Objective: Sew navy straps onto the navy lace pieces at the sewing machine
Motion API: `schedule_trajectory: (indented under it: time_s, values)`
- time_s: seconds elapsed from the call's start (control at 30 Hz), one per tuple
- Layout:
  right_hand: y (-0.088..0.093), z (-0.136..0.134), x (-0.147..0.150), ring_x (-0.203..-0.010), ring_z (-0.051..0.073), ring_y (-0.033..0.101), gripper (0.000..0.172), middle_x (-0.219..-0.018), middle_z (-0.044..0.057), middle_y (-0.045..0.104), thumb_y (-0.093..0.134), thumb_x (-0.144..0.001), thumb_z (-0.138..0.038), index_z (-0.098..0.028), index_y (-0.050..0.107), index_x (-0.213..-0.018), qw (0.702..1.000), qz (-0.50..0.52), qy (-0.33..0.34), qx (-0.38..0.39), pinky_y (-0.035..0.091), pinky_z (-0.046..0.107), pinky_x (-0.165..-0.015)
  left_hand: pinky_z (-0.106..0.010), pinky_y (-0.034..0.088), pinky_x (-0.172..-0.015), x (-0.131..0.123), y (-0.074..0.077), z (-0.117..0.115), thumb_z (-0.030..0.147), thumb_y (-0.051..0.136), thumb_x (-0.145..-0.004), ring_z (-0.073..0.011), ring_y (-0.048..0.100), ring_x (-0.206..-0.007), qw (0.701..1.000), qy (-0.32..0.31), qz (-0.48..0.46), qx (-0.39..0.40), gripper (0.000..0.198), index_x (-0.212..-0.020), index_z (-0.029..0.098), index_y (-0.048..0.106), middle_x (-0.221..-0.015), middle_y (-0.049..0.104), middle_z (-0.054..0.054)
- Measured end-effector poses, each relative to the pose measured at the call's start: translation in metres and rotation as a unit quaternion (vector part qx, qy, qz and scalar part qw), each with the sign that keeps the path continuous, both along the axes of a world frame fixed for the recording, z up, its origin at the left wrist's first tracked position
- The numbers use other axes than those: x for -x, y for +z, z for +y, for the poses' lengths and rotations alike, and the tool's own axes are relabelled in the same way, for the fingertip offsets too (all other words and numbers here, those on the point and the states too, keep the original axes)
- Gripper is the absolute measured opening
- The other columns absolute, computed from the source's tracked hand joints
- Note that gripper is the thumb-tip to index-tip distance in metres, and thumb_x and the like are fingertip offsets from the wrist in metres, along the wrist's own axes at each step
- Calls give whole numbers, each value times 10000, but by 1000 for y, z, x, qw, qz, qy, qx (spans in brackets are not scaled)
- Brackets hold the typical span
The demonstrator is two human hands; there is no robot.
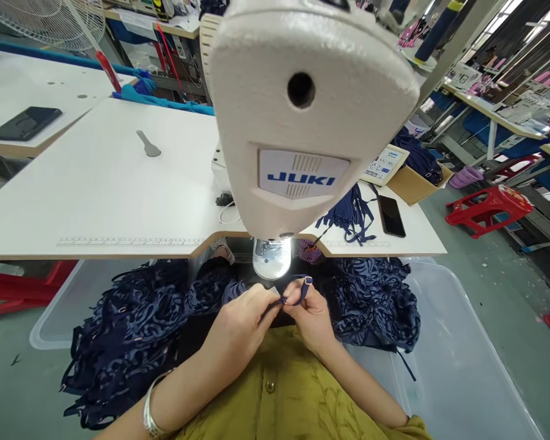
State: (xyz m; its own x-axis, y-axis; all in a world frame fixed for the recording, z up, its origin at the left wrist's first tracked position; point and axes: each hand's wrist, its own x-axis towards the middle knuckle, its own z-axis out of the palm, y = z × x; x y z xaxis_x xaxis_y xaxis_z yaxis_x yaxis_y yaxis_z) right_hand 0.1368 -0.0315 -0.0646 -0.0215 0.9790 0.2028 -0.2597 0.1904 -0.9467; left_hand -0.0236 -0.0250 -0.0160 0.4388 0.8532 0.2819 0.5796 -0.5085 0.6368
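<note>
Just below the lit sewing head of a JUKI machine point(302, 122), my two hands meet over my lap. My left hand point(250, 315) is closed, thumb and fingers pinching a narrow navy strap. Opposite it, my right hand point(309, 315) pinches the same navy strap point(305, 292), which loops up beside the fingers and carries a small slider buckle point(308, 280). The strap's far end runs into dark patterned fabric near my left hand. Piles of navy patterned garments lie to the left point(132, 330) and right point(376, 302) of my hands.
A white sewing table point(165, 189) spans the front, with a small grey tool point(148, 144) on it. Cut navy straps point(348, 214) and a phone point(391, 215) lie right of the machine. Clear plastic bins point(467, 360) flank my lap. A red stool point(490, 209) stands at right.
</note>
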Motion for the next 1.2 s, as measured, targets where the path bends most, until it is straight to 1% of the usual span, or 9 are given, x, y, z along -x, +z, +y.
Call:
schedule_trajectory:
  time_s: [0.1, 0.2, 0.57, 0.73, 0.87, 0.97, 1.03, 1.1, 1.2]
  values:
    - [1, -1, -1, -780, 135, 559, 107, -836, -14, 593, 723, -767, -170, -269, 682, -759, 999, -37, -14, -2, 446, 258, -707, -231, 448, -626, 1, -2, -1, 223, 403, -956, -121, 560, -689, 998, -3, 19, -54, 146, -957, 202, 548, -784, 563, 3]
    - [4, -3, -3, -788, 151, 578, 109, -824, -5, 618, 716, -774, -172, -269, 685, -736, 996, -78, -31, -13, 453, 280, -715, -238, 448, -627, 1, -2, -2, 217, 396, -959, -125, 566, -691, 997, -2, 34, -74, 147, -984, 196, 540, -788, 567, -2]
    - [9, -1, -6, -779, 166, 619, 178, -778, -6, 687, 649, -835, -150, -297, 707, -754, 987, -127, -51, -82, 477, 318, -738, -239, 435, -618, 0, 1, 0, 220, 391, -961, -127, 561, -698, 997, -12, 54, -58, 144, -952, 191, 532, -800, 560, -7]
    - [8, 1, -8, -739, 183, 620, 158, -715, 4, 680, 646, -839, -194, -276, 698, -715, 986, -135, -50, -80, 486, 338, -715, -245, 431, -605, 0, 2, 1, 231, 380, -963, -132, 557, -686, 996, -11, 69, -50, 170, -944, 192, 545, -784, 563, -4]
    - [14, 2, -11, -747, 182, 612, 107, -747, 11, 674, 653, -824, -233, -255, 681, -723, 990, -136, -16, -20, 481, 331, -732, -246, 441, -633, 1, 9, 3, 252, 363, -968, -135, 576, -721, 997, -28, 69, -38, 215, -900, 201, 561, -801, 588, -6]
    - [29, 7, -12, -712, 160, 583, 50, -749, 1, 654, 673, -785, -256, -235, 655, -743, 991, -114, 1, 74, 463, 287, -677, -231, 450, -633, 3, 22, 8, 303, 403, -959, -125, 590, -722, 997, -36, 59, 20, 189, -903, 222, 564, -819, 599, 9]
    - [40, 15, -10, -676, 139, 552, 59, -737, -14, 635, 683, -761, -263, -227, 637, -763, 989, -86, 0, 117, 443, 258, -642, -226, 464, -631, 5, 29, 15, 359, 444, -943, -126, 607, -737, 998, -27, 50, 27, 171, -966, 232, 556, -860, 612, 13]
    - [49, 26, -7, -657, 126, 524, 84, -727, -23, 618, 684, -749, -270, -221, 625, -784, 989, -77, -10, 125, 426, 245, -629, -242, 486, -665, 8, 33, 25, 391, 444, -939, -145, 624, -784, 998, -7, 50, -21, 218, -1035, 221, 541, -913, 623, -6]
    - [56, 43, 1, -629, 120, 483, 95, -710, -29, 590, 666, -760, -284, -217, 619, -807, 987, -123, -39, 96, 403, 244, -615, -313, 499, -791, 12, 31, 42, 348, 397, -959, -191, 626, -900, 986, 24, 85, -139, 253, -1080, 185, 547, -991, 634, -60]
